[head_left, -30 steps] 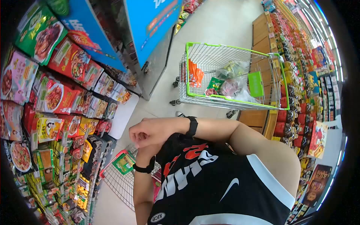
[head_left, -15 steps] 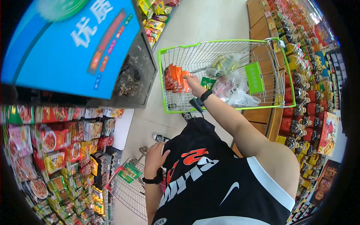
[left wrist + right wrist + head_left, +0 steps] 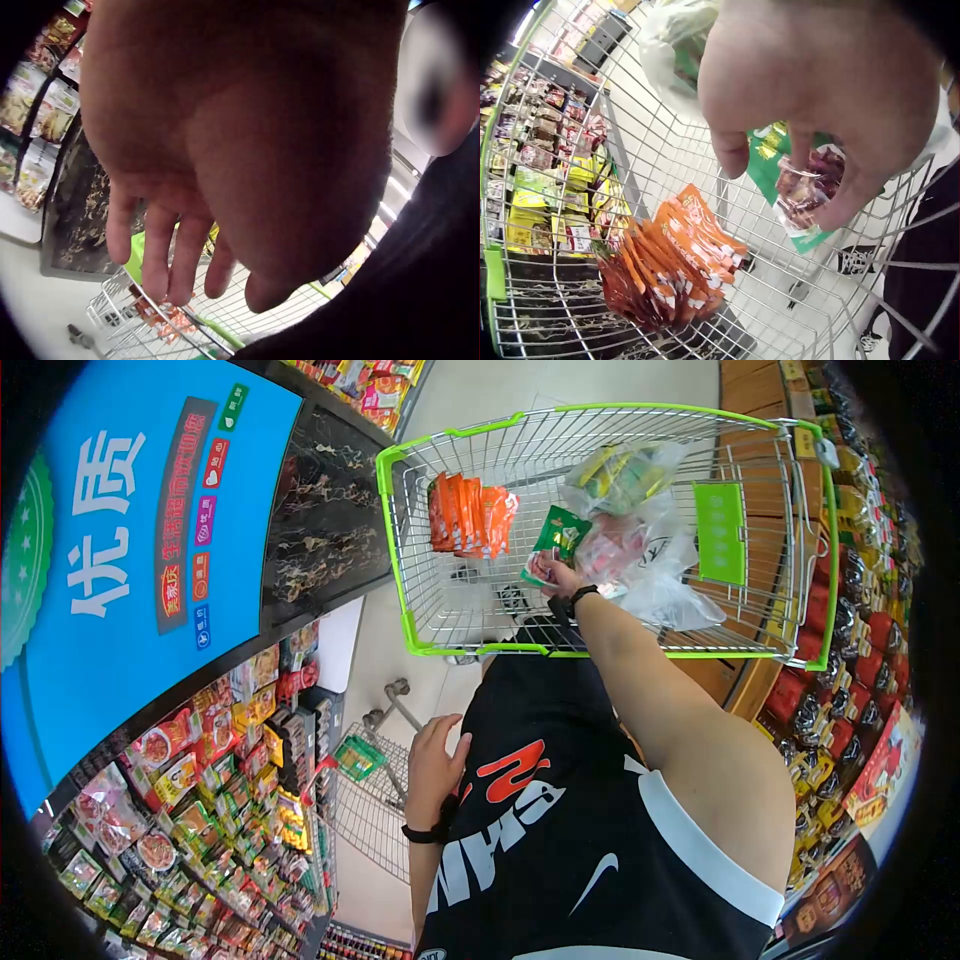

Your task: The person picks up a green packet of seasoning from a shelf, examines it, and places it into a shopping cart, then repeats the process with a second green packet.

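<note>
My right hand (image 3: pixel 562 577) reaches down into the green-rimmed shopping cart (image 3: pixel 440 632), its fingers bent over the lower end of a green food packet (image 3: pixel 566 528). Seen from the right wrist, two fingers lie across the picture side of the green packet (image 3: pixel 765 169), and the thumb is near its left edge. Orange packets (image 3: pixel 470 515) stand in a row farther left in the cart. My left hand (image 3: pixel 437 755) holds nothing and hangs by the black shirt, its fingers extended in the left wrist view.
Clear plastic bags (image 3: pixel 660 600) of goods sit on the right of the cart. A second cart (image 3: pixel 375 810) is behind at the lower left. A blue sign panel (image 3: pixel 130 510) and shelves of packets (image 3: pixel 190 810) line the left; jars (image 3: pixel 850 630) fill the right.
My right hand came off the front of my body to the orange packets, then moved over to the green packet. My left hand dropped to my side. The view shifted closer over the cart.
</note>
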Tool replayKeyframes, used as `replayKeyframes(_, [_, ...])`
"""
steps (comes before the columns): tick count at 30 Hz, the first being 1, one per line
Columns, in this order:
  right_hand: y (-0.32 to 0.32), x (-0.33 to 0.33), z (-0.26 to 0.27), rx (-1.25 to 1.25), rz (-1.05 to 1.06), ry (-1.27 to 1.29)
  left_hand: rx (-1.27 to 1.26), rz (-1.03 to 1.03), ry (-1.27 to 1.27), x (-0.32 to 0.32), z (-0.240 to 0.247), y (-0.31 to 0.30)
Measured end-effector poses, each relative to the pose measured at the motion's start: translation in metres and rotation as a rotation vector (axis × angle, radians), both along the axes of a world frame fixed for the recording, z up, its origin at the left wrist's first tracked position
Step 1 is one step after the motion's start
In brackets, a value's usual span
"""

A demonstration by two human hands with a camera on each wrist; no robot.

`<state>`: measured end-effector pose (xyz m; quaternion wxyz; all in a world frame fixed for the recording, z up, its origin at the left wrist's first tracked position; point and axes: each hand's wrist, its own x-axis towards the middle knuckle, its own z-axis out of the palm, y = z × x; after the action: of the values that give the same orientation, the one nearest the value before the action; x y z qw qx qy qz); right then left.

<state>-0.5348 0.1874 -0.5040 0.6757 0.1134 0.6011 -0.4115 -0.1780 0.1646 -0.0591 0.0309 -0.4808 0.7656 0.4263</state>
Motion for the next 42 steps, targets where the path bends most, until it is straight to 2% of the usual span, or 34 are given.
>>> replayKeyframes(3, [0.009, 0.001, -0.021, -0.062, 0.010, 0.006, 0.049, 0.043, -0.059, -0.009, 0.006, -0.005])
replayKeyframes(4, [0.008, -0.006, -0.024, -0.019, 0.111, -0.051, 0.052, 0.049, -0.066, -0.012, 0.007, -0.007])
replayKeyframes(5, [0.009, -0.002, -0.026, 0.011, 0.008, -0.003, 0.052, 0.053, -0.069, -0.017, 0.007, -0.009])
replayKeyframes(6, [-0.002, 0.003, 0.015, 0.042, -0.096, 0.046, 0.058, 0.055, -0.072, -0.020, 0.006, -0.010])
replayKeyframes(9, [-0.024, 0.008, 0.064, 0.106, -0.214, 0.081, 0.087, 0.048, -0.085, -0.031, 0.006, -0.010])
replayKeyframes(11, [-0.031, -0.007, 0.047, 0.215, -0.122, 0.092, 0.103, 0.025, -0.092, -0.041, 0.006, -0.011])
replayKeyframes(12, [-0.025, -0.010, 0.011, 0.157, -0.248, 0.016, 0.078, -0.010, -0.091, -0.045, 0.005, -0.012])
replayKeyframes(14, [0.002, -0.014, -0.081, -0.014, -0.089, 0.167, 0.026, -0.084, -0.086, -0.050, 0.004, -0.014])
replayKeyframes(15, [-0.008, -0.016, -0.054, -0.094, -0.021, 0.249, 0.031, -0.104, -0.093, -0.051, 0.003, -0.018])
replayKeyframes(16, [-0.018, -0.004, -0.026, 0.011, -0.482, 0.138, 0.035, -0.123, -0.099, -0.053, 0.002, -0.022])
replayKeyframes(19, [-0.033, -0.011, -0.015, 0.026, -0.173, 0.237, 0.035, -0.164, -0.117, -0.053, 0.003, -0.030])
replayKeyframes(20, [-0.041, -0.012, 0.000, 0.004, -0.158, 0.264, 0.024, -0.176, -0.117, -0.055, 0.002, -0.036])
replayKeyframes(23, [-0.058, -0.028, 0.028, -0.060, -0.168, 0.022, -0.079, -0.193, -0.063, -0.058, 0.006, -0.046])
replayKeyframes(24, [-0.059, -0.031, -0.020, -0.161, -0.177, -0.128, -0.109, -0.191, -0.050, -0.058, 0.008, -0.048])
replayKeyframes(25, [-0.060, -0.037, 0.001, -0.174, -0.201, -0.219, -0.108, -0.202, -0.044, -0.056, 0.007, -0.049])
replayKeyframes(26, [-0.065, -0.043, 0.003, -0.259, -0.141, -0.297, -0.107, -0.203, -0.041, -0.052, 0.004, -0.048])
replayKeyframes(27, [-0.076, -0.041, 0.018, -0.110, -0.196, -0.241, -0.099, -0.201, -0.037, -0.047, 0.004, -0.045])
replayKeyframes(29, [-0.097, -0.035, 0.085, -0.039, -0.048, -0.057, -0.122, -0.195, -0.019, -0.040, 0.005, -0.037])
replayKeyframes(31, [-0.109, -0.028, 0.119, -0.234, -0.067, -0.180, -0.133, -0.183, 0.009, -0.033, 0.000, -0.028])
replayKeyframes(34, [-0.115, 0.001, 0.172, -0.310, -0.008, -0.065, -0.163, -0.151, 0.039, -0.011, -0.011, -0.011])
replayKeyframes(35, [-0.113, 0.013, 0.194, -0.388, 0.015, 0.007, -0.119, -0.019, 0.073, -0.004, -0.014, -0.009])
replayKeyframes(37, [-0.112, 0.064, 0.308, -0.536, 0.116, 0.089, -0.030, 0.243, 0.153, 0.012, -0.023, -0.005])
replayKeyframes(38, [-0.107, 0.077, 0.319, -0.631, 0.218, 0.005, 0.003, 0.353, 0.291, 0.030, -0.041, -0.004])
replayKeyframes(39, [-0.104, 0.092, 0.330, -0.723, 0.324, -0.086, 0.148, 0.493, 0.524, 0.045, -0.047, -0.005])
replayKeyframes(40, [-0.095, 0.129, 0.397, -0.642, 0.260, -0.165, 0.289, 0.619, 0.764, 0.061, -0.050, -0.005])
replayKeyframes(41, [-0.092, 0.132, 0.380, -0.761, 0.424, -0.426, 0.431, 0.730, 1.011, 0.075, -0.051, -0.004])
replayKeyframes(42, [-0.087, 0.152, 0.362, -0.772, 0.493, -0.474, 0.451, 0.684, 1.136, 0.084, -0.039, -0.001])
